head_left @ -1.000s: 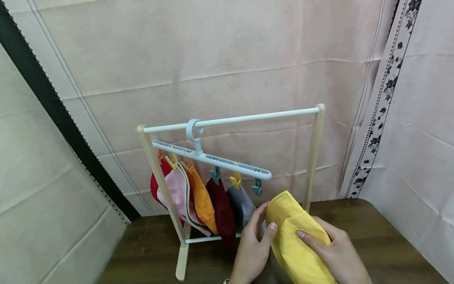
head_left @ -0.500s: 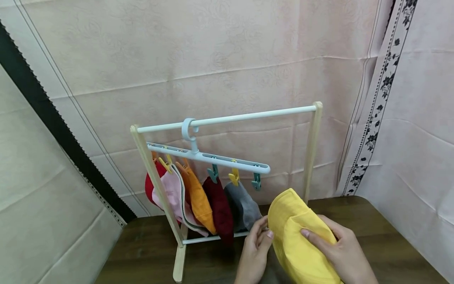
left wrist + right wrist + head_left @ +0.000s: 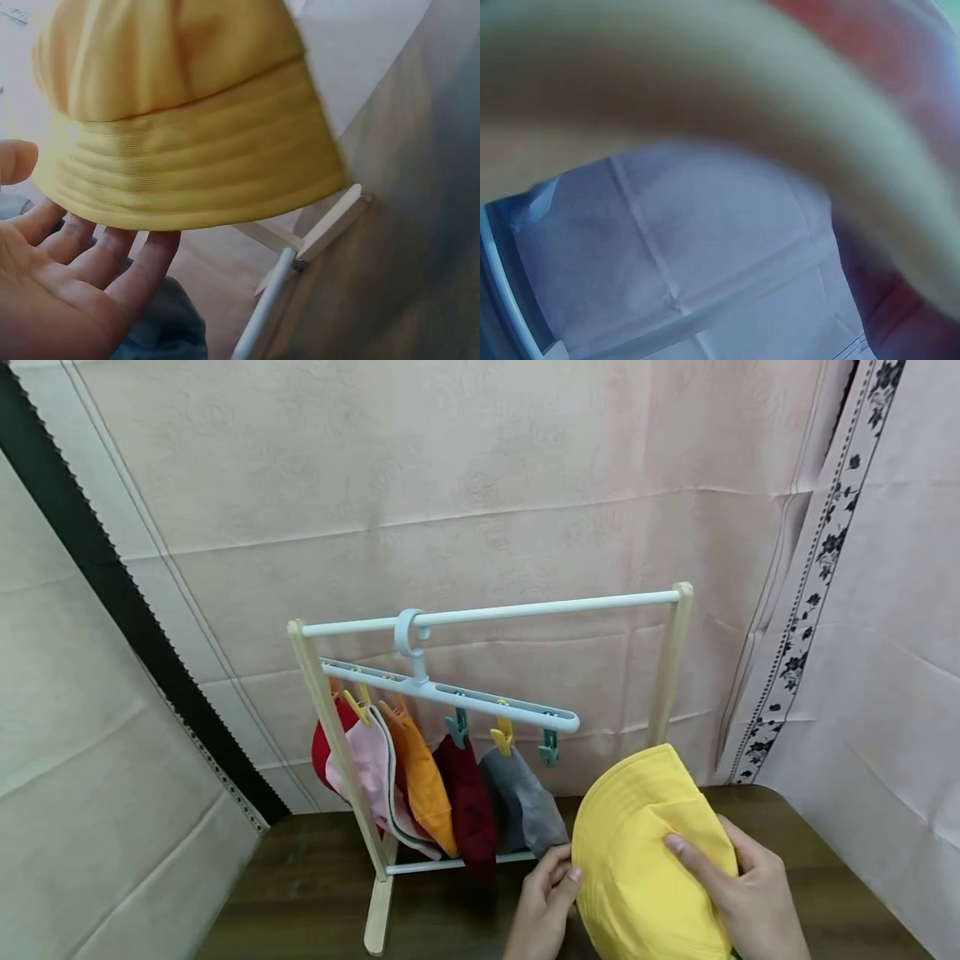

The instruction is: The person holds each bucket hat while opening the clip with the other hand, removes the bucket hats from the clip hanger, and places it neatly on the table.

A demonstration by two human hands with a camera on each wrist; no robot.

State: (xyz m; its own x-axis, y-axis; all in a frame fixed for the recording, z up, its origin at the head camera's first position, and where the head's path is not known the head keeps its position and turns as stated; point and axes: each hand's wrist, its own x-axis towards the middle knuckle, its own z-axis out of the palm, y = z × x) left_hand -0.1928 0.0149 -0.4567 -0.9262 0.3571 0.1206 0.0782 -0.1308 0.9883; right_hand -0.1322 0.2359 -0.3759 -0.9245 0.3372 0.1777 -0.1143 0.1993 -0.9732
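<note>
A yellow bucket hat (image 3: pixel 645 860) is in front of the rack's right part, and my right hand (image 3: pixel 750 893) grips it with the thumb on its near face. My left hand (image 3: pixel 543 902) is at the left edge of the brim. Close up in the left wrist view, that hand's loosely bent fingers (image 3: pixel 150 262) touch the brim's lower edge (image 3: pixel 202 195), with the thumb held apart. A light blue clip hanger (image 3: pixel 450 693) hangs on the rack's top bar (image 3: pixel 525 609). The right wrist view is mostly blurred yellow hat (image 3: pixel 780 97), with part of my hand behind it.
From the hanger hang red (image 3: pixel 320 743), pink (image 3: pixel 367 756), orange (image 3: pixel 427 785), dark red (image 3: pixel 465 802) and grey (image 3: pixel 528 802) cloth items. A teal clip (image 3: pixel 549 747) at its right end holds nothing. The wooden-legged rack (image 3: pixel 330 735) stands on a dark wooden table (image 3: pixel 285 893).
The yellow hat has turned to show more of its face and shifted right with my right hand. My left hand has moved lower, and its fingers have come off the hat's face to the brim edge.
</note>
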